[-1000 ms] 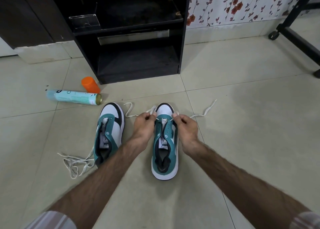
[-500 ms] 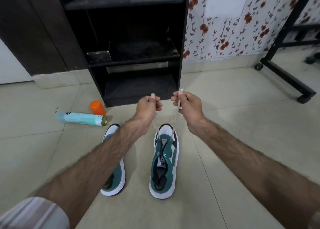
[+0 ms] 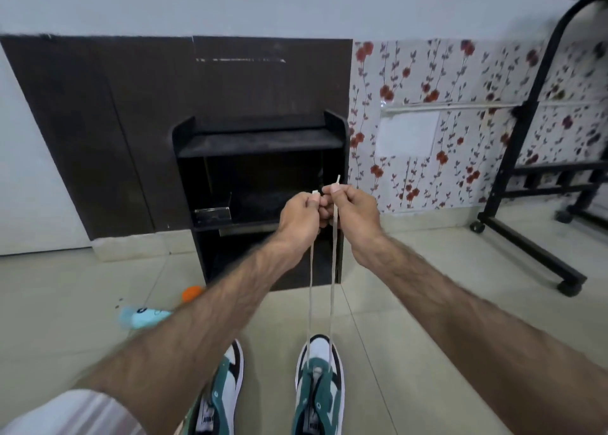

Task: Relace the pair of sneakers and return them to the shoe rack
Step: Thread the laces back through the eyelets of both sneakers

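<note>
Here, floor level, tallied left to right: one pale blue spray can (image 3: 144,316) lying on its side on the tiled floor (image 3: 427,352), partly hidden behind the left forearm; one orange cap (image 3: 191,293) just beyond it, near the foot of the rack. One black shoe rack (image 3: 260,145) against the wall, shelves open toward the viewer. Two sneakers, teal and white with black trim, toes pointing toward the rack: the left sneaker (image 3: 227,388) largely covered by the left forearm, the right sneaker (image 3: 319,385) in clear view, both on the floor and apart from each other. One off-white shoelace (image 3: 333,270), two strands rising taut from the front eyelets of the right sneaker to the hands. One black wheeled frame (image 3: 526,237) at far right, before the flowered wallpaper. Two hands raised in front of the rack's middle shelf, forearms extended, knuckles nearly touching. Left hand (image 3: 301,219): fingers curled in, thumb and forefinger pinching one lace end, tip just showing above. Right hand (image 3: 353,209): fingers likewise curled, thumb and forefinger pinching the other end, its tip sticking up slightly higher. Both strands hang near parallel between the wrists. Striped sleeves at the bottom corners, blurred.
</note>
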